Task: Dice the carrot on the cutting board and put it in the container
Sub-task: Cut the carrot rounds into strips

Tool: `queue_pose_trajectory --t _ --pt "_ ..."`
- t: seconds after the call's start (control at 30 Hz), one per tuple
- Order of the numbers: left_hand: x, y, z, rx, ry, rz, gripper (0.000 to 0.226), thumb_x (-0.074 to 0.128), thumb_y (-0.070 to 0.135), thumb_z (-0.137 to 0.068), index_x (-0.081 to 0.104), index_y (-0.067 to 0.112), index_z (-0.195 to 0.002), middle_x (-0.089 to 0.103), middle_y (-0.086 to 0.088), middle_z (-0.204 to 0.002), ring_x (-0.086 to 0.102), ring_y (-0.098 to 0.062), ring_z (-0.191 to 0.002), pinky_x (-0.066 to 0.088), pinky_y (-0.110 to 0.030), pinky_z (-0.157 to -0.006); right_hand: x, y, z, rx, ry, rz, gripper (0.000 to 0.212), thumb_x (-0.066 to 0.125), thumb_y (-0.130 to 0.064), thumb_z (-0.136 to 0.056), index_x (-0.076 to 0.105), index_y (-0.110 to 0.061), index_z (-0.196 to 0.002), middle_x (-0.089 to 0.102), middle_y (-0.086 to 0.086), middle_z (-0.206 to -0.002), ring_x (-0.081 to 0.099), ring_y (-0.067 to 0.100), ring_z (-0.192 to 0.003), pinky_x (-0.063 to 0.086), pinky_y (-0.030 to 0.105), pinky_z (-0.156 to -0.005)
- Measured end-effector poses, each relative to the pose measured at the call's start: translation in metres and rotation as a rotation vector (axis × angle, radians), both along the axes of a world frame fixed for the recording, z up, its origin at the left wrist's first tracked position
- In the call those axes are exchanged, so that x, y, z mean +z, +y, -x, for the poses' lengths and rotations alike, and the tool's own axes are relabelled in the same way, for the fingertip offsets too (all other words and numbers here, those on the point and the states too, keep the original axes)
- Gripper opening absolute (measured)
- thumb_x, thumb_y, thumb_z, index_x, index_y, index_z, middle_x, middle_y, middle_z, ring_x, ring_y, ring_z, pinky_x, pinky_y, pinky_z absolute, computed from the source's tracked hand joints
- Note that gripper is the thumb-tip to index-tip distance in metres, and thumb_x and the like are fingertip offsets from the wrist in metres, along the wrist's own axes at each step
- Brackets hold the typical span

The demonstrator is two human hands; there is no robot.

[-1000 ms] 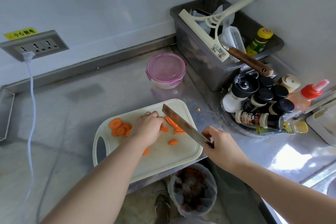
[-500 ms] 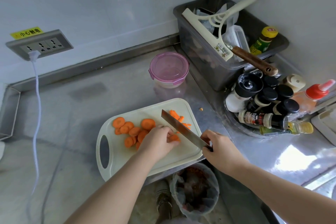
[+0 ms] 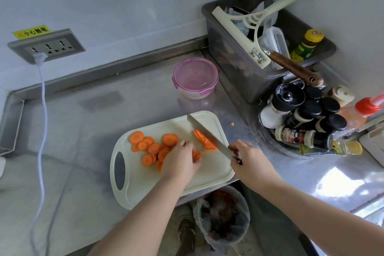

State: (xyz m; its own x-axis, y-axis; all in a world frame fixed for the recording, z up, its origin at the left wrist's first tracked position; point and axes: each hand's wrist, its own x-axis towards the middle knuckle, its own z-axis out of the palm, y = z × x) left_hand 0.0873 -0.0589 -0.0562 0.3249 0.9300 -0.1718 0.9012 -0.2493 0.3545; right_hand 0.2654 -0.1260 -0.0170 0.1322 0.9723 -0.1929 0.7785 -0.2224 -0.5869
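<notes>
Head view: carrot slices [image 3: 153, 147] lie flat on the cutting board [image 3: 207, 178], with the curled fingers of the left hand [image 3: 180, 162] pinning some. The right hand [image 3: 249, 162] grips the knife [image 3: 204, 130], its long blade pointing away and leftward beside cut strips [image 3: 204, 141]. The lidded container [image 3: 195, 77] stands beyond.

Kitchen: steel counter [image 3: 104, 122], spice bottles [image 3: 307, 118].

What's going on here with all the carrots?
A person is cutting carrot on a white cutting board. The right grip holds a knife, its blade down beside some thin carrot strips. The left grip holds a few carrot slices steady next to the blade; more round slices lie piled toward the board's left. The pink-lidded container sits behind the board with its lid on, and no carrot seems to be in it.
</notes>
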Motion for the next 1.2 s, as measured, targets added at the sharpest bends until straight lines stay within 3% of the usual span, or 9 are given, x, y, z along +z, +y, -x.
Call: queue_pose_trajectory --t 0.1,0.2,0.33,0.47,0.57,0.73,0.9,1.1,1.2 --pt "0.001 0.011 0.003 0.001 0.039 -0.007 0.022 0.059 0.035 -0.085 0.06 0.018 -0.1 0.055 0.003 -0.108 0.059 -0.018 -0.095 0.044 -0.031 -0.069 0.002 0.019 -0.013 0.001 -0.103 -0.051 0.027 0.052 -0.011 -0.088 0.061 -0.017 -0.113 0.06 -0.001 -0.108 0.059 0.024 -0.094 0.048 0.033 -0.072" --pt "0.004 0.024 0.002 -0.024 0.126 -0.044 0.023 0.058 0.037 -0.085 0.059 0.019 -0.1 0.055 0.002 -0.108 0.058 -0.021 -0.1 0.044 -0.033 -0.074 0.001 0.032 -0.024 0.035 -0.203 0.037 0.028 0.049 -0.016 -0.093 0.056 -0.02 -0.12 0.059 -0.003 -0.117 0.059 0.023 -0.096 0.048 0.033 -0.074" --pt "0.006 0.047 -0.001 -0.028 0.235 -0.12 0.028 0.058 0.042 -0.086 0.06 0.024 -0.106 0.058 0.003 -0.111 0.056 -0.02 -0.107 0.041 -0.03 -0.086 -0.001 0.035 -0.029 0.068 -0.255 0.083 0.025 0.048 -0.02 -0.095 0.053 -0.026 -0.119 0.063 -0.004 -0.11 0.057 0.02 -0.088 0.044 0.029 -0.068" --pt "0.008 0.074 0.005 0.007 0.28 -0.108 0.03 0.059 0.043 -0.086 0.062 0.025 -0.109 0.061 0.002 -0.112 0.059 -0.021 -0.107 0.04 -0.03 -0.088 -0.002 0.031 -0.031 0.111 -0.253 0.108 0.029 0.045 -0.017 -0.096 0.054 -0.029 -0.12 0.063 -0.004 -0.103 0.051 0.016 -0.079 0.041 0.028 -0.064" --pt "0.008 0.087 0.014 0.011 0.253 -0.081 0.027 0.06 0.043 -0.086 0.062 0.029 -0.109 0.061 0.002 -0.112 0.059 -0.021 -0.108 0.041 -0.031 -0.087 -0.001 0.025 -0.033 0.122 -0.247 0.102 0.029 0.045 -0.017 -0.096 0.055 -0.029 -0.12 0.064 -0.005 -0.106 0.05 0.016 -0.081 0.038 0.028 -0.065" --pt "0.008 0.1 0.026 -0.063 0.162 -0.019 0.028 0.068 0.039 -0.082 0.063 0.025 -0.107 0.062 0.003 -0.109 0.059 -0.02 -0.106 0.044 -0.032 -0.088 0.0 0.022 -0.035 0.181 -0.256 0.102 0.026 0.046 -0.017 -0.095 0.056 -0.03 -0.114 0.056 -0.011 -0.089 0.05 0.016 -0.078 0.033 0.027 -0.062" --pt "0.01 0.102 0.03 -0.115 0.106 0.011 0.029 0.069 0.037 -0.082 0.064 0.021 -0.106 0.06 0.003 -0.106 0.06 -0.019 -0.101 0.047 -0.034 -0.086 0.004 0.019 -0.033 0.236 -0.257 0.034 0.028 0.046 -0.015 -0.094 0.059 -0.029 -0.114 0.064 -0.012 -0.104 0.058 0.017 -0.089 0.029 0.024 -0.067" --pt "0.01 0.102 0.028 -0.112 0.103 0.007 0.027 0.068 0.036 -0.083 0.064 0.023 -0.105 0.06 0.004 -0.107 0.059 -0.018 -0.103 0.047 -0.033 -0.085 0.007 0.022 -0.033 0.11 -0.261 0.037 0.025 0.046 -0.014 -0.094 0.059 -0.023 -0.113 0.064 -0.005 -0.098 0.049 0.016 -0.075 0.044 0.029 -0.065" --pt "0.009 0.103 0.029 -0.103 0.087 0.016 0.028 0.07 0.039 -0.081 0.065 0.022 -0.103 0.061 0.003 -0.106 0.059 -0.018 -0.102 0.047 -0.034 -0.085 0.006 0.021 -0.033 0.157 -0.298 0.067 0.025 0.045 -0.016 -0.095 0.058 -0.028 -0.113 0.058 -0.011 -0.092 0.052 0.017 -0.078 0.04 0.028 -0.064"
